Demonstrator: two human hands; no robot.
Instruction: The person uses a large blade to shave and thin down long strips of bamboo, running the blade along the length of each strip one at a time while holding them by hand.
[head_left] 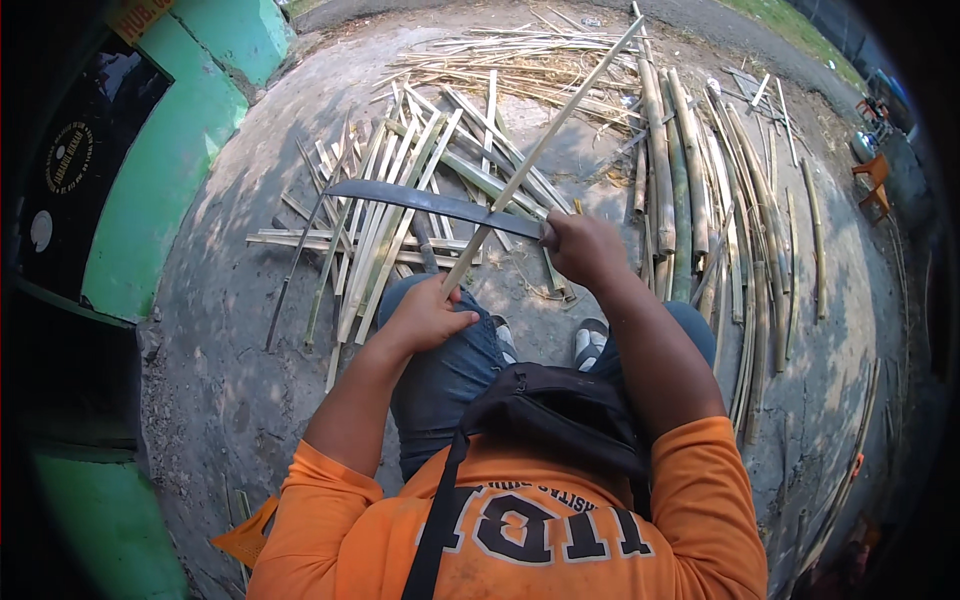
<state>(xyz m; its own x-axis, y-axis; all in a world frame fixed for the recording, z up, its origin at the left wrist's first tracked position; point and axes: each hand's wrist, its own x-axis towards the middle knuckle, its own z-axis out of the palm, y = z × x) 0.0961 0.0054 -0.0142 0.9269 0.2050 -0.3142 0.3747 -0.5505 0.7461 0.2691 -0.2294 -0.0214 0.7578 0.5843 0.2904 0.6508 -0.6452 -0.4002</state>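
Nearest, a black bag (560, 415) sits against the orange shirt (400, 545), above the jeans. Just beyond, by the left knee, the left hand (428, 318) has its fingers closed around the lower end of a long pale bamboo strip (560, 118), which slants up and away to the right. The right hand (588, 248), above the right knee, has its fingers wrapped tightly round the handle of a long knife (420, 199); the blade points left and crosses the strip — whether the edge touches it, I cannot tell.

The step in hand looks like trimming the strip; the next move seems to call for a firm left grip and an edge angled away from fingers and knees. Farther out, a heap of split strips (365, 270) on the left and bamboo poles (683, 190) on the right could crowd a wide swing — thinner strips (500, 60) lie beyond.
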